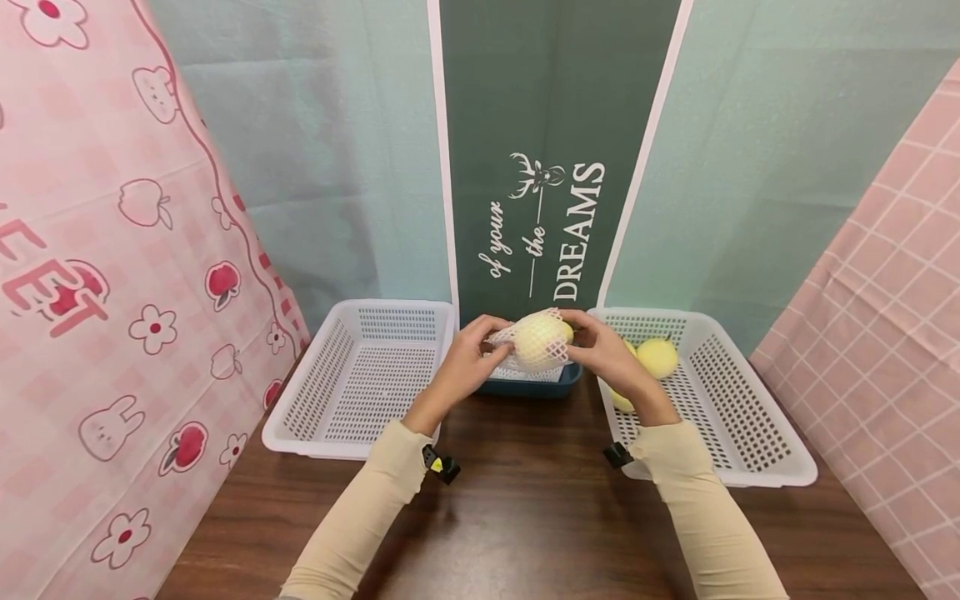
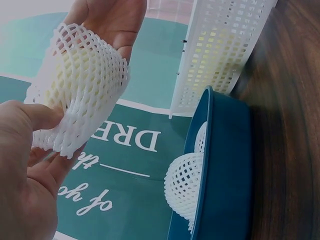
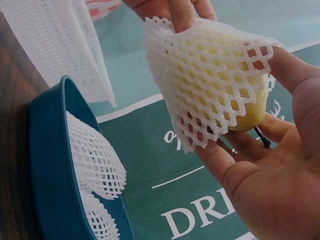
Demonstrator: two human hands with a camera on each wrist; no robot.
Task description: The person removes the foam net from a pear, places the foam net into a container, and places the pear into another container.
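Observation:
A yellow pear (image 3: 254, 112) sits inside a white foam net sleeve (image 1: 536, 343), held up above a dark blue basin (image 1: 525, 388). The left hand (image 1: 474, 357) pinches the gathered end of the sleeve between thumb and fingers. On the other side, the right hand (image 1: 606, 354) grips the pear and the sleeve's open edge. In the right wrist view the pear's stem end pokes out of the net, its dark stem (image 3: 262, 137) near the right fingers. More white foam nets (image 2: 184, 181) lie in the basin.
To the left stands a white perforated basket (image 1: 390, 375). A matching basket (image 1: 772, 479) at the right holds several yellow pears (image 1: 657, 358). Both rest on a dark wooden table (image 1: 517, 500). A green curtain (image 1: 555, 108) hangs behind, with pink cloths (image 1: 150, 333) at the sides.

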